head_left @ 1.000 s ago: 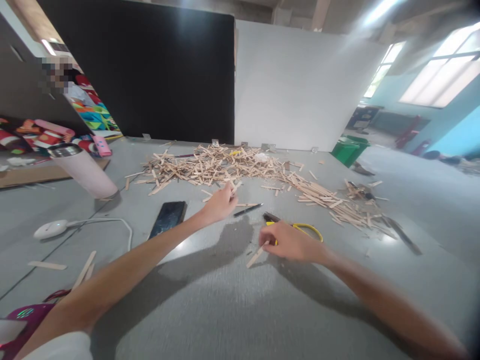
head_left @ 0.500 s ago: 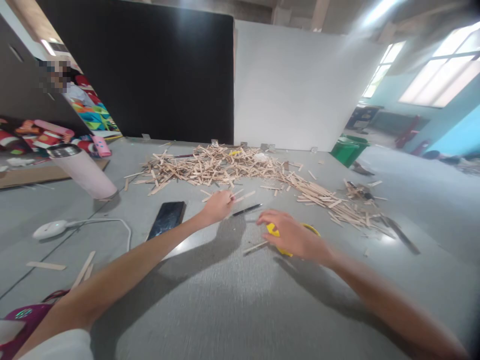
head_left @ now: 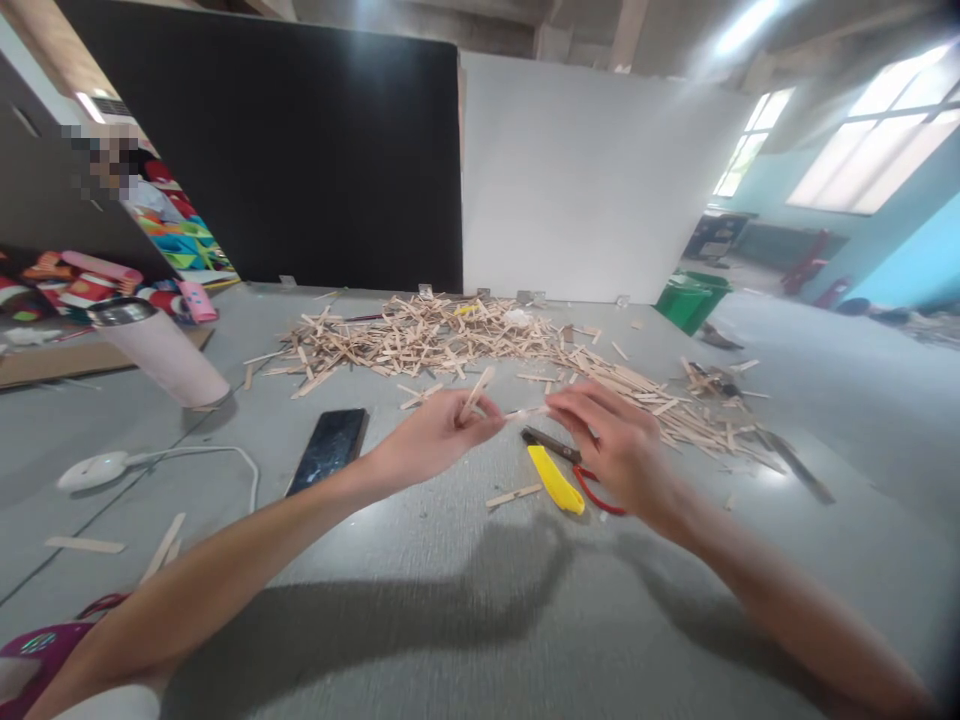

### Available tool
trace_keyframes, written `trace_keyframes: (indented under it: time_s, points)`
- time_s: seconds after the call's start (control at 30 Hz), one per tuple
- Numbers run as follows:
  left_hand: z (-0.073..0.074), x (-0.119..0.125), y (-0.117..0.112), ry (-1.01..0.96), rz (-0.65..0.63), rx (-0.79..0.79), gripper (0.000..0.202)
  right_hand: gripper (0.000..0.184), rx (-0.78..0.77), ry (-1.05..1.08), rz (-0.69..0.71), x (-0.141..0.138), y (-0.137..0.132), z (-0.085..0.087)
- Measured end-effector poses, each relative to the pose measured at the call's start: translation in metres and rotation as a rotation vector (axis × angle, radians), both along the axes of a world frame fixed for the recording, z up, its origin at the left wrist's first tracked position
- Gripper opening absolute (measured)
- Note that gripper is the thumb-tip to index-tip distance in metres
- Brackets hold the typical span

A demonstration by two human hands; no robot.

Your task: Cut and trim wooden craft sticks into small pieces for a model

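My left hand is closed above the table, with a flat wooden craft stick poking up between its fingers. Its thumb and fingertip also pinch one end of a thin pale stick. The fingers of my right hand are pinched at the stick's other end, so it spans the gap between both hands. Just below my right hand lie a dark tool, a yellow handle-like piece and a red loop; my hand hides how they join. A short wooden stick rests nearby.
A wide heap of craft sticks covers the table's back, trailing right. On the left are a phone, a pink bottle and a white corded device. Black and white panels stand behind; a green bin is beyond.
My right hand has moved up from over the yellow piece to the pale stick, uncovering the dark tool and red loop. My left hand has turned, its stick now pointing up.
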State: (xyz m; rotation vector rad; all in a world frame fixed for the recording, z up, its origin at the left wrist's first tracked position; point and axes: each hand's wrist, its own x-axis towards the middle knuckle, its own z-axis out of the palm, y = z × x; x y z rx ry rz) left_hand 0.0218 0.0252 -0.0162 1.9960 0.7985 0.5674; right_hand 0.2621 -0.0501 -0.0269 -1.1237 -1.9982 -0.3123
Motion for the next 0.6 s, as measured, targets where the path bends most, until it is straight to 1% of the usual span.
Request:
trace_keyframes:
  time_s: [0.1, 0.17, 0.27, 0.33, 0.4, 0.47, 0.5, 0.53, 0.6]
  points:
    - [0.002, 0.000, -0.008, -0.264, 0.092, -0.155, 0.038, 0.016, -0.135, 0.125, -0.034, -0.002, -0.009, 0.010]
    - [0.004, 0.000, -0.016, -0.377, 0.104, -0.235, 0.033, 0.017, -0.245, 0.215, -0.033, -0.005, -0.014, 0.013]
    - [0.004, 0.002, -0.029, -0.405, 0.089, -0.216, 0.019, 0.016, -0.319, 0.273, -0.021, -0.010, -0.021, 0.013]
    - [0.004, 0.003, -0.034, -0.420, 0.079, -0.216, 0.015, 0.016, -0.336, 0.270, -0.012, -0.012, -0.024, 0.013]
    - [0.004, 0.003, -0.035, -0.453, 0.049, -0.317, 0.022, 0.016, -0.332, 0.257, -0.002, -0.013, -0.025, 0.013]
    - [0.005, 0.003, -0.032, -0.472, 0.010, -0.484, 0.033, 0.013, -0.309, 0.259, 0.030, -0.013, -0.025, 0.013]
    - [0.005, 0.002, -0.029, -0.466, -0.001, -0.555, 0.035, 0.010, -0.300, 0.263, 0.059, -0.013, -0.023, 0.013]
    - [0.005, 0.002, -0.027, -0.450, -0.005, -0.605, 0.035, 0.009, -0.295, 0.269, 0.090, -0.013, -0.022, 0.012]
    - [0.004, 0.001, -0.023, -0.396, -0.019, -0.634, 0.027, 0.010, -0.290, 0.277, 0.132, -0.012, -0.019, 0.011]
